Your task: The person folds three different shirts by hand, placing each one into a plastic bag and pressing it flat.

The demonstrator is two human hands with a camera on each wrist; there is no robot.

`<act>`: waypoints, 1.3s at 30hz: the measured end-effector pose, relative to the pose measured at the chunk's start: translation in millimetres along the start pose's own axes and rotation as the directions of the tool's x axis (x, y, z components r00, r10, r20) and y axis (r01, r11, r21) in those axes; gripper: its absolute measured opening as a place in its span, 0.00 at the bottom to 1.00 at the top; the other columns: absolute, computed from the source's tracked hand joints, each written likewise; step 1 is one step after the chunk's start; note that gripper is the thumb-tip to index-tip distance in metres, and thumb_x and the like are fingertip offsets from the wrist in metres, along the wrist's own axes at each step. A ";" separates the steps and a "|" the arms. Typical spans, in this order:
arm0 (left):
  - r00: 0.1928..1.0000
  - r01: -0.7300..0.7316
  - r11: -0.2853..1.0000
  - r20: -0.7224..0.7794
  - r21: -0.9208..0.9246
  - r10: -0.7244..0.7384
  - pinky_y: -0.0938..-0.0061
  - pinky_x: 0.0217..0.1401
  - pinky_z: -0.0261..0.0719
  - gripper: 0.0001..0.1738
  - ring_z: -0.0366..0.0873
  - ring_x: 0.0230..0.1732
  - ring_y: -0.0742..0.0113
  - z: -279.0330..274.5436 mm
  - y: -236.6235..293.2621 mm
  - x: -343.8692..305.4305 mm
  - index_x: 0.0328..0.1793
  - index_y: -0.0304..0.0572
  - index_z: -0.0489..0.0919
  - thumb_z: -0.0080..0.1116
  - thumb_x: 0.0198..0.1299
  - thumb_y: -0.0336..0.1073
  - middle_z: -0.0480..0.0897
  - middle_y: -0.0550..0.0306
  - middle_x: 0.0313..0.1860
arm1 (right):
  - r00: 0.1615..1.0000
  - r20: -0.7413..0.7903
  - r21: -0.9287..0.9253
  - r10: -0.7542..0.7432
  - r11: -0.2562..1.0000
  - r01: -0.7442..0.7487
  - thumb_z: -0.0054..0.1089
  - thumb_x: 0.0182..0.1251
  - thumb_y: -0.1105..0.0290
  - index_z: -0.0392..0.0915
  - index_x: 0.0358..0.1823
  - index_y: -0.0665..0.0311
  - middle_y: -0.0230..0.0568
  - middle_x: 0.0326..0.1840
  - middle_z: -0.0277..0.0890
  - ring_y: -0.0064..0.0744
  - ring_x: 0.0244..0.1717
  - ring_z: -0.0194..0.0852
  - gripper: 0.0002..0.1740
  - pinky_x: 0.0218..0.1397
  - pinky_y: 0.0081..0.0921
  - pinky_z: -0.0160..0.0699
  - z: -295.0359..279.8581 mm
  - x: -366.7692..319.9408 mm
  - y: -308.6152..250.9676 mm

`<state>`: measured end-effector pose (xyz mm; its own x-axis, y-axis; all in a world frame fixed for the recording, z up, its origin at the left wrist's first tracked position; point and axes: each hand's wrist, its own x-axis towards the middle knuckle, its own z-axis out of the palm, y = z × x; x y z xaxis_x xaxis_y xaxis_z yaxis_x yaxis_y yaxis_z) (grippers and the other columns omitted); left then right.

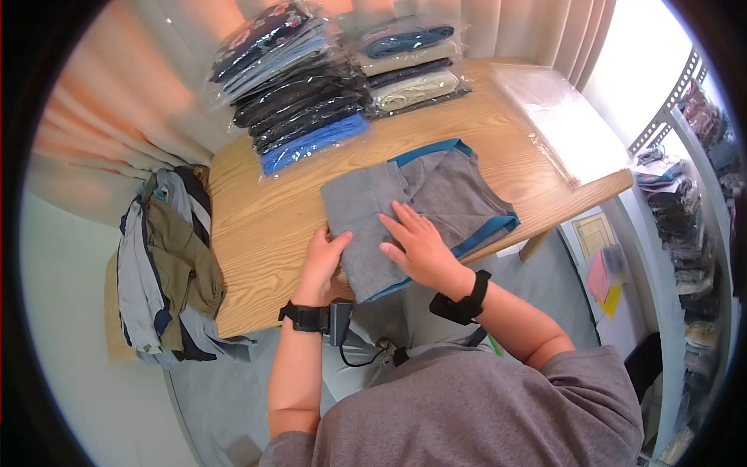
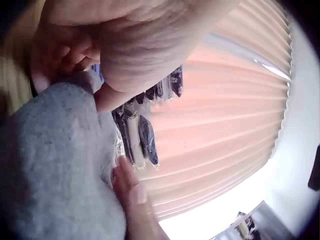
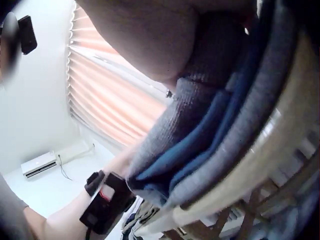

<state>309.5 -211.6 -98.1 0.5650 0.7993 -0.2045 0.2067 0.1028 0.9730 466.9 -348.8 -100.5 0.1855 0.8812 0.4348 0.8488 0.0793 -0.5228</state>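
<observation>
A grey garment with blue edging lies partly folded on the wooden table, its left part doubled into a flat panel. My left hand pinches the left edge of that panel, thumb on top and fingers around the side. In the left wrist view the grey cloth bunches up between thumb and fingers. My right hand rests on the panel with its fingers spread and fairly straight. Stacked grey and blue layers of the garment show at the table edge in the right wrist view.
Bagged folded clothes form two stacks at the back. Clear plastic bags lie at the right end. Loose clothes hang over the left edge. Shelves with packed garments stand at the right.
</observation>
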 end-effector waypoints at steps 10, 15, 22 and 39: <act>0.994 -0.114 0.902 -0.049 -0.416 0.102 0.75 0.44 0.75 0.27 0.76 0.44 0.68 52.8 80.6 -28.8 0.63 0.30 0.63 0.56 0.59 0.32 0.76 0.52 0.48 | 0.995 0.061 0.734 0.073 0.672 -0.095 0.45 0.72 0.60 0.60 0.67 0.63 0.50 0.70 0.57 0.43 0.69 0.57 0.26 0.68 0.32 0.59 -1.6 -4.9 2.3; 0.964 -0.069 0.934 0.216 -0.350 0.152 0.74 0.51 0.74 0.25 0.74 0.49 0.70 82.7 89.6 -4.3 0.64 0.30 0.64 0.53 0.64 0.35 0.77 0.53 0.48 | 0.970 0.178 0.951 0.164 -0.281 -0.127 0.40 0.75 0.58 0.58 0.68 0.59 0.35 0.64 0.65 0.26 0.61 0.66 0.24 0.64 0.28 0.66 6.8 -20.0 32.0; 0.742 -0.671 0.422 0.559 0.610 0.370 0.51 0.74 0.42 0.30 0.42 0.77 0.42 98.7 55.2 9.3 0.70 0.52 0.65 0.40 0.67 0.57 0.54 0.44 0.75 | 0.944 0.262 0.895 0.202 -0.416 -0.159 0.30 0.75 0.52 0.53 0.71 0.56 0.34 0.74 0.52 0.33 0.71 0.53 0.28 0.73 0.34 0.52 -3.0 -19.8 49.9; 0.859 -0.508 0.378 0.422 0.774 0.289 0.38 0.71 0.35 0.31 0.36 0.77 0.38 134.4 26.9 14.9 0.72 0.54 0.63 0.36 0.68 0.58 0.48 0.41 0.76 | 0.640 0.674 0.729 0.369 -0.194 -0.656 0.40 0.70 0.63 0.77 0.46 0.65 0.43 0.46 0.77 0.37 0.48 0.75 0.17 0.51 0.27 0.74 -83.9 -79.7 52.0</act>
<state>430.9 -276.5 -89.4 0.8824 0.4665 0.0606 0.4096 -0.8253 0.3889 537.8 -454.0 -100.7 0.0983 0.9071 -0.4094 -0.6475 -0.2541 -0.7185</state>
